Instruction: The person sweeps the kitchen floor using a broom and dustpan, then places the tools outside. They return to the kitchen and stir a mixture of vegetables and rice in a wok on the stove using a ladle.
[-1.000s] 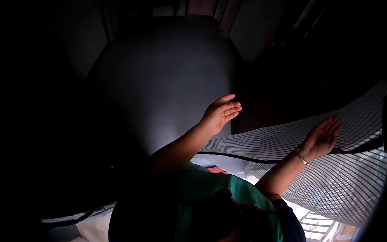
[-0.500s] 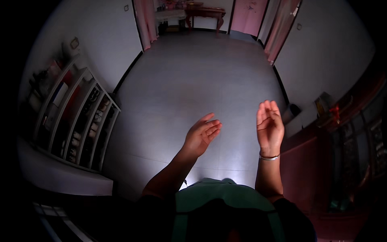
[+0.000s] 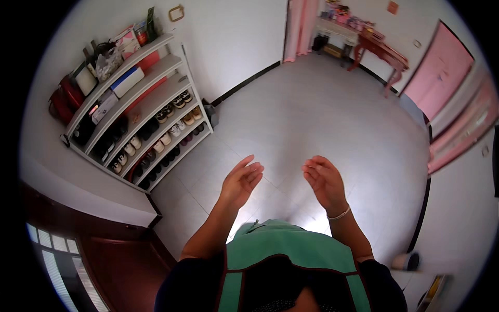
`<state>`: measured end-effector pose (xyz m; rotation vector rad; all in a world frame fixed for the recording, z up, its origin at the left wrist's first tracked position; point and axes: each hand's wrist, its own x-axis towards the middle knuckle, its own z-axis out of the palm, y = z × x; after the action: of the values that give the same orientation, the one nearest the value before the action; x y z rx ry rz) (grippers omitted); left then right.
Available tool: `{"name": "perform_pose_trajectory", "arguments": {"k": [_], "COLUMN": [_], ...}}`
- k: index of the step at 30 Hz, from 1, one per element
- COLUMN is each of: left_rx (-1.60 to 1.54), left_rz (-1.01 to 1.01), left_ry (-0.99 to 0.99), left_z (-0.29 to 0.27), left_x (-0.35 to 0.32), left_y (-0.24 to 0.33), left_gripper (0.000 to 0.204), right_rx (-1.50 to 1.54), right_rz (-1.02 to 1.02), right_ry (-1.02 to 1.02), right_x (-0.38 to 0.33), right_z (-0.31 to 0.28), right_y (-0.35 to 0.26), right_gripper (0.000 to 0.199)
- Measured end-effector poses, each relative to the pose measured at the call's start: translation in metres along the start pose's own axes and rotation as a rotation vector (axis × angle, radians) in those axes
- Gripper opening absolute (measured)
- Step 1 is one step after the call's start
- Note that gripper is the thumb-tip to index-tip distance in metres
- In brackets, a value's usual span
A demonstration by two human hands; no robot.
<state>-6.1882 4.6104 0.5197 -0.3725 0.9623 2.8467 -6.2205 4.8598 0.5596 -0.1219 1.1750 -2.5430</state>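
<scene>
Both hands are held up in front of the green apron (image 3: 291, 242), apart from each other, with grey floor tiles behind them. My left hand (image 3: 241, 182) has its fingers stretched out, slightly bent, and nothing in it. Facing it, my right hand (image 3: 325, 183) is also empty, its fingers extended and the palm turned inward. A pale bracelet (image 3: 339, 212) circles my right wrist. Neither hand touches any object.
To the left stands a white shoe rack (image 3: 150, 109) with several pairs of shoes, boxes and bags. A carved wooden table (image 3: 382, 49) is at the far wall, near a pink door curtain (image 3: 442, 70). A dark red door (image 3: 122, 265) stands lower left; a bin (image 3: 408, 261) lower right.
The view has turned left and grown brighter, so the shoe rack shows more fully. My right hand has come lower and closer to my left; both stay empty.
</scene>
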Motion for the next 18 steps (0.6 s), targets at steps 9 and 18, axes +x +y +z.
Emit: {"name": "perform_pose_trajectory", "arguments": {"k": [9, 18], "left_rx": [-0.097, -0.047], "left_rz": [0.218, 0.198], "left_ry": [0.179, 0.152], "left_z": [-0.047, -0.032], "left_x": [0.222, 0.479], "left_y": [0.095, 0.229], "left_gripper": [0.034, 0.035], "right_rx": [-0.128, -0.279], "right_rz": [0.347, 0.429], "right_ry": [-0.262, -0.312], "right_x": [0.327, 0.615], "right_z": [0.015, 0.033], "right_y": [0.03, 0.033], "right_gripper": [0.019, 0.021]}}
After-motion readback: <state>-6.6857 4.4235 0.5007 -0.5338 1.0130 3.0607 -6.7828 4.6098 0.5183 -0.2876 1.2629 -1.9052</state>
